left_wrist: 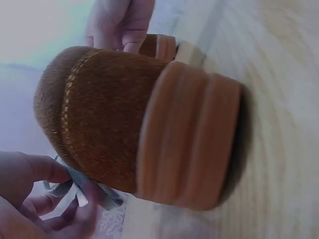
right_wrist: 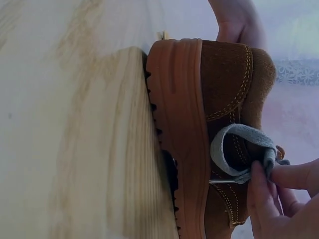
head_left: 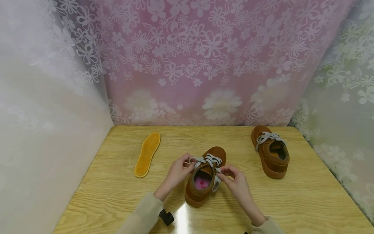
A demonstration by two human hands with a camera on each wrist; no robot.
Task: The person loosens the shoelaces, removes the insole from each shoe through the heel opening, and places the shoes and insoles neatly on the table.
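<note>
A brown suede shoe (head_left: 193, 191) with a thick sole stands on the table in front of me, toe pointing away. Grey laces (head_left: 212, 159) cross its front, and a pink insole (head_left: 202, 182) with red marks shows inside. On the shoe's left side my left hand (head_left: 179, 169) pinches a grey lace (left_wrist: 75, 178) between thumb and fingers. My right hand (head_left: 236, 182) pinches the lace on the other side, where a loop (right_wrist: 227, 149) hangs against the shoe's side. From the left wrist view the shoe's heel (left_wrist: 109, 109) hides part of the right hand.
A second brown shoe (head_left: 273, 164), laced in grey, stands at the back right. To the left lies a yellow-orange insole (head_left: 147, 155). A small black object (head_left: 167, 217) is by my left sleeve. Floral curtains (head_left: 204, 65) border the wooden table (head_left: 111, 182).
</note>
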